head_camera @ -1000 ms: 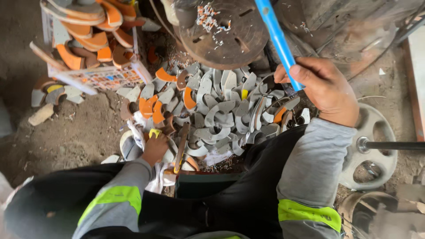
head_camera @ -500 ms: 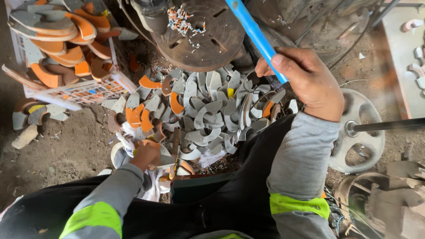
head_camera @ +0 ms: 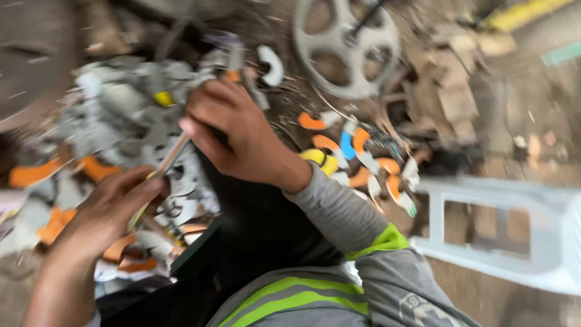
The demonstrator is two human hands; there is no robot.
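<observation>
Head view, heavily motion-blurred. Left hand (head_camera: 112,209) and right hand (head_camera: 233,130), both curled, pinch a thin stick-like piece (head_camera: 162,169) at center; its kind is unclear. Grey and orange curved offcuts (head_camera: 121,115) lie toward 10 o'clock; spoked wheel (head_camera: 346,45) at 12; white plastic frame (head_camera: 496,230), cut off, at 3.

Both hands meet over the scrap pile (head_camera: 121,115); spoked wheel (head_camera: 346,45) lies beyond.

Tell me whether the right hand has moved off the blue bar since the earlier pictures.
Yes. The right hand has left the blue bar, now out of view, and come left over the grey pieces, close to the left hand.
</observation>
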